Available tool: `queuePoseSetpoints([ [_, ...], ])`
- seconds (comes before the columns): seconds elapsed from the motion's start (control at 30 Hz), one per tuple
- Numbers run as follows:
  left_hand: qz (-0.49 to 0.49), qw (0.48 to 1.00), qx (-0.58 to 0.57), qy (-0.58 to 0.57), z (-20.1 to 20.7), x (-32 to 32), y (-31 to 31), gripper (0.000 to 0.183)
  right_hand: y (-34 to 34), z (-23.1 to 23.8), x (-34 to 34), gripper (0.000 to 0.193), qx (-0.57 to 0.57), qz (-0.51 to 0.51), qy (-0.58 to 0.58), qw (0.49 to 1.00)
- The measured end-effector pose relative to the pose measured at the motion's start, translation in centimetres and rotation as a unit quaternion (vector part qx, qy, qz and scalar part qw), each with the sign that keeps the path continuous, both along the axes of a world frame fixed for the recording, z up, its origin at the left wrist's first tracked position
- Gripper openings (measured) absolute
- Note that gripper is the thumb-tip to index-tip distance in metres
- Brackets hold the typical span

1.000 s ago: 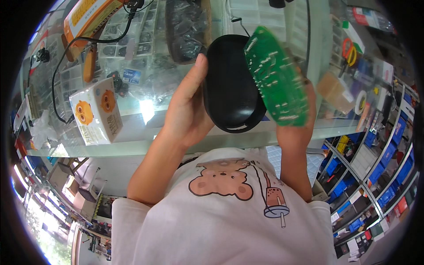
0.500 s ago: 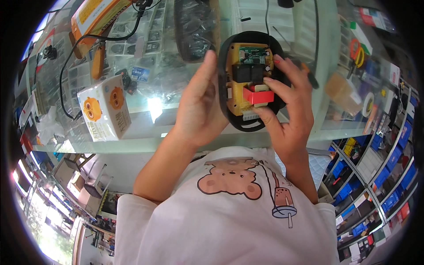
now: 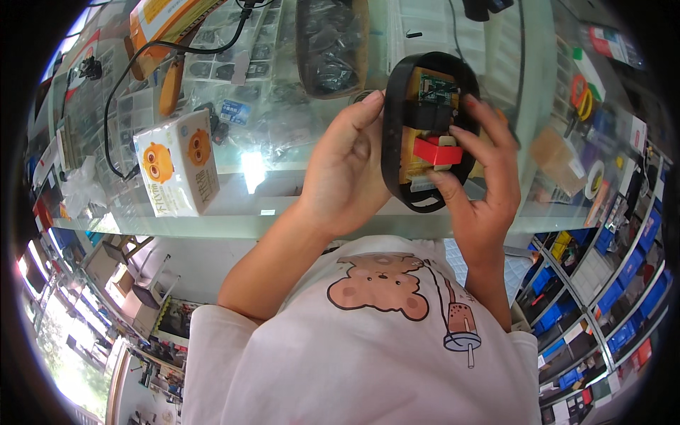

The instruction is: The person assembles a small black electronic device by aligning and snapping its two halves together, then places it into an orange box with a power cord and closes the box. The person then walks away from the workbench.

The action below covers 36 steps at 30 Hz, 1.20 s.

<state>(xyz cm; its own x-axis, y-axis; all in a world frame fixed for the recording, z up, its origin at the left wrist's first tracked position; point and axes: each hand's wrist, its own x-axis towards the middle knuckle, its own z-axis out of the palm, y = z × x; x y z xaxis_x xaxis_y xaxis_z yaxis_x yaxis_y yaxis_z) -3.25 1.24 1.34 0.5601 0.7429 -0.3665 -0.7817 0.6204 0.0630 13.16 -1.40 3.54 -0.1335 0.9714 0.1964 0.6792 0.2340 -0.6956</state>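
A black oval housing point(image 3: 394, 134) is held tilted over the table's near edge, its open side showing the electronics inside. My left hand point(image 3: 347, 166) grips its left side, thumb along the outer wall and the other fingers hidden behind. Inside sits a tan circuit board point(image 3: 409, 164) with a small green board point(image 3: 438, 89), a black block point(image 3: 429, 115) and a red component point(image 3: 432, 151) with cream ends. My right hand point(image 3: 489, 170) reaches over the right rim. Its thumb and a finger close around the red component's right end; another fingertip lies near the green board.
On the glass-topped table point(image 3: 297, 225) a white carton with orange owl pictures point(image 3: 177, 166) stands at left. Behind lie a black cable point(image 3: 106, 120), a wooden handle point(image 3: 171, 88) and a bin of bagged parts point(image 3: 333, 57). At right are scissors point(image 3: 582, 99) and a tape roll point(image 3: 593, 180).
The housing has tipped, so its left outer wall shows more and the board is seen more from the side. Both hands keep their hold. The whole view has shifted slightly.
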Motion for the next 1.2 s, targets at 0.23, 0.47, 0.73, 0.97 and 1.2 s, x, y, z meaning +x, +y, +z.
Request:
queuePoseSetpoints([
  [0.23, -0.018, 0.999, 0.012, 0.040, 0.8, 0.0, 0.2, 0.055, 0.3, 0.5, -0.2, 0.043, -0.001, -0.011, -0.011, 1.000],
  [0.47, 0.017, 0.997, 0.007, -0.071, -1.1, -0.1, -0.4, 0.059, 0.3, 1.8, -0.5, 0.042, 0.023, 0.022, 0.002, 1.000],
  [0.73, 0.006, 0.998, -0.034, -0.050, -0.5, 0.4, -0.1, 0.065, 0.2, 2.5, -0.3, 0.043, 0.046, 0.040, 0.029, 0.998],
  [0.97, 0.024, 0.992, -0.039, -0.121, -1.2, -0.1, -0.3, 0.065, 0.1, 2.6, 0.1, 0.054, 0.046, 0.033, 0.088, 0.994],
  [1.2, 0.049, 0.977, -0.035, -0.203, -1.7, -0.3, -0.4, 0.065, -0.1, 1.7, 0.2, 0.059, 0.014, 0.008, 0.117, 0.993],
])
